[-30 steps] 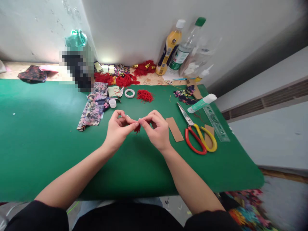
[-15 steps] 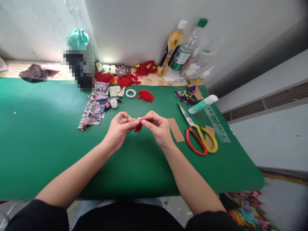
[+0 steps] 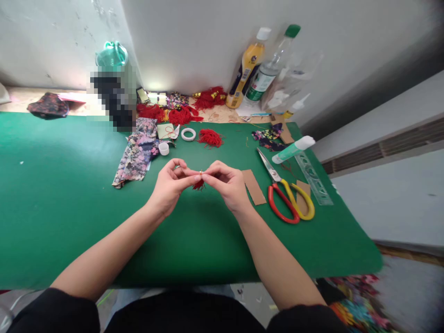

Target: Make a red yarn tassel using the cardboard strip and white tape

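Observation:
A small red tassel [image 3: 199,185] hangs between my fingertips above the green mat [image 3: 69,208]. My left hand [image 3: 170,185] pinches its top from the left, fingers curled. From the right, my right hand [image 3: 227,182] pinches the same spot with thumb and forefinger. A tiny gold bead shows at the tassel's top where the fingertips meet. A brown card strip [image 3: 254,186] lies just right of my right hand.
Red-and-yellow scissors [image 3: 284,194], a clear ruler [image 3: 312,178] and a glue stick [image 3: 293,149] lie to the right. Floral fabric [image 3: 137,150], a tape ring [image 3: 188,134], a white cap [image 3: 163,148] and loose red tassels [image 3: 210,137] sit behind. Bottles [image 3: 251,64] stand at the wall.
Both hands stay pinched on the tassel; the fingers have shifted slightly and the tassel hangs a little lower between them.

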The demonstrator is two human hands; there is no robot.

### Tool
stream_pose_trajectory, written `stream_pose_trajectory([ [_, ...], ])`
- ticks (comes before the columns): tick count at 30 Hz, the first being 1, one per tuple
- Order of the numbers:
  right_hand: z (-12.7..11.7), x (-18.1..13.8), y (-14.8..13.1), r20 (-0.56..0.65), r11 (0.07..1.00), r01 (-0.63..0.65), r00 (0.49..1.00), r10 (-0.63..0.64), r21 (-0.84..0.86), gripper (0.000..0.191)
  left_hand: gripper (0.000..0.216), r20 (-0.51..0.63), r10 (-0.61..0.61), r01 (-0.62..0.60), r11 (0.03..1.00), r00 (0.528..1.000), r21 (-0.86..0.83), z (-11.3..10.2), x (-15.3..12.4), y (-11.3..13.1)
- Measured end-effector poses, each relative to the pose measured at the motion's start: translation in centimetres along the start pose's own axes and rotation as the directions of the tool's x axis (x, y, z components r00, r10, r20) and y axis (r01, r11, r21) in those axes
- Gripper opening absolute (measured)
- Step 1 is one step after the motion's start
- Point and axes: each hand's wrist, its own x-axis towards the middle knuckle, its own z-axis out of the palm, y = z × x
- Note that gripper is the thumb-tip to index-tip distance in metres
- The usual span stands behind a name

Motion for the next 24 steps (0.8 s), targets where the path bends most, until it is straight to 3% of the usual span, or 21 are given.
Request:
stream_pose_trajectory([
  [7,-0.15,0.05,0.14,0.056,0.993,-0.080,0.996,0.075,0.084,0.018,0.049,0.056,-0.026,0.025,1.000,0.998,0.017,-0.24,0.13,0.31],
  [17,-0.01,-0.20,-0.38,-0.001,0.989,0.078,0.997,-0.079,-0.126,0.015,0.045,0.105,0.054,-0.066,0.991,0.993,0.113,-0.59,0.42,0.05],
  [24,0.19,-0.22,-0.14,-0.042,0.987,0.076,0.996,-0.083,-0.143,0.009,0.041,0.120,0.176,-0.195,0.964,0.977,0.179,-0.47,0.38,-0.28],
])
